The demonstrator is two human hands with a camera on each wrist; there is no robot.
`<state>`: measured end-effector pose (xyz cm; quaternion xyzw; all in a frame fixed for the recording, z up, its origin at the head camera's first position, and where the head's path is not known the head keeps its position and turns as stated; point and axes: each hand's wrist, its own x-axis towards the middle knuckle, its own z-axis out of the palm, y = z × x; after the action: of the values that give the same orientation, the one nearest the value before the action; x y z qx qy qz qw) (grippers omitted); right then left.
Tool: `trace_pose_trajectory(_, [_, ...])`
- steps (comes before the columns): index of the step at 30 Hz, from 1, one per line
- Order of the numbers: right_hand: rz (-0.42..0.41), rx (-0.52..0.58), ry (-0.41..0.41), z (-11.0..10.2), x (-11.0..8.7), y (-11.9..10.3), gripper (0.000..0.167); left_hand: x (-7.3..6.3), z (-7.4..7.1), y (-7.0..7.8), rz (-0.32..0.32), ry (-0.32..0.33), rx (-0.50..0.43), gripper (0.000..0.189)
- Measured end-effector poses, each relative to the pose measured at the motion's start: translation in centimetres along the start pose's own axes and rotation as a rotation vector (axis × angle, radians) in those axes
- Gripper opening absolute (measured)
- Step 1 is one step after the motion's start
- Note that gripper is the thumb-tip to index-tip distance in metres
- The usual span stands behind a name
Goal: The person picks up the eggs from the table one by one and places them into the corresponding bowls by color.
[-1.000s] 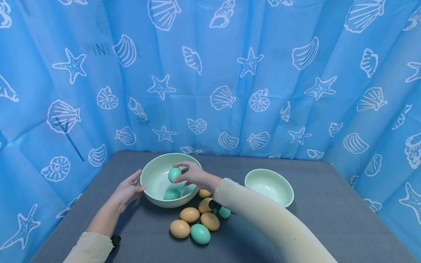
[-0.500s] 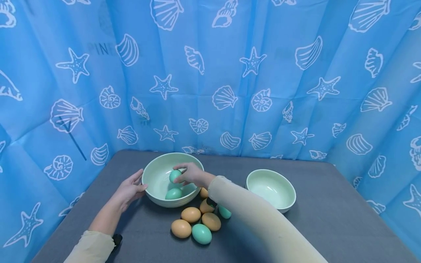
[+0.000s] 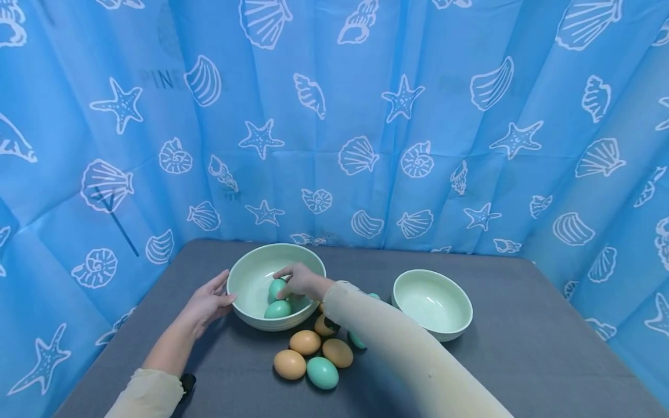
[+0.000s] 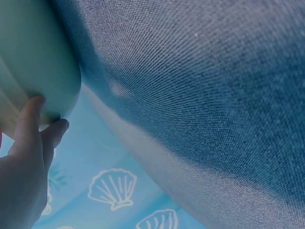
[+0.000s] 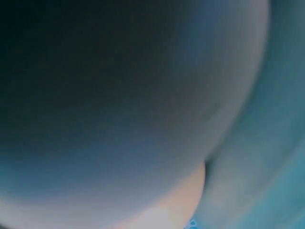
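Note:
A large pale green bowl (image 3: 245, 273) stands at the left back of the table. My left hand (image 3: 206, 305) touches the outside of its left rim, fingers mostly straight; the left wrist view shows fingertips against the wall of the bowl (image 4: 43, 57). Inside the bowl, my right hand (image 3: 302, 281) holds a green egg (image 3: 277, 288) between thumb and fingers, low over the bottom. A second green egg (image 3: 278, 309) lies just in front of it. In the right wrist view, a dark, blurred rounded shape (image 5: 119, 95) fills most of the picture, beside the bowl's wall (image 5: 281, 95).
In front of the bowl lie several brown eggs (image 3: 290, 364) and a green egg (image 3: 323, 373). More eggs are partly hidden under the right sleeve (image 3: 397, 342). A smaller pale green bowl (image 3: 434, 302) stands at right on the grey tabletop (image 3: 522, 337). A blue curtain (image 3: 334, 191) hangs behind.
My right hand has lowered the green egg into the large bowl, close to the other green egg. The left hand stays at the rim. The head view has shifted slightly.

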<state>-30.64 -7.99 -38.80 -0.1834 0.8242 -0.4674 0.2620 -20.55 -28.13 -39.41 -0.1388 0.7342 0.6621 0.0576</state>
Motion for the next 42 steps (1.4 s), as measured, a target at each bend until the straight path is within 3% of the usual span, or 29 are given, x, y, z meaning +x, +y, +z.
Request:
trace_pose_trajectory(14, [0.048, 0.043, -0.003, -0.1, -0.5, -0.2, 0.045, 0.0, -0.1, -0.2, 0.009, -0.014, 0.002, 0.072])
trace_pose_trajectory(26, [0.020, 0.086, 0.055, -0.4, -1.2, -0.8, 0.045, -0.1, 0.1, 0.0, -0.001, -0.005, 0.000, 0.073])
trace_pose_trajectory(36, [-0.045, 0.151, 0.030, -1.1, -3.4, -0.8, 0.043, -0.2, -0.1, -0.3, 0.015, -0.022, 0.015, 0.073])
trace_pose_trajectory(42, [-0.077, 0.173, 0.069, -2.3, -5.2, -0.3, 0.041, -0.2, 0.0, -0.3, 0.023, -0.032, 0.016, 0.072])
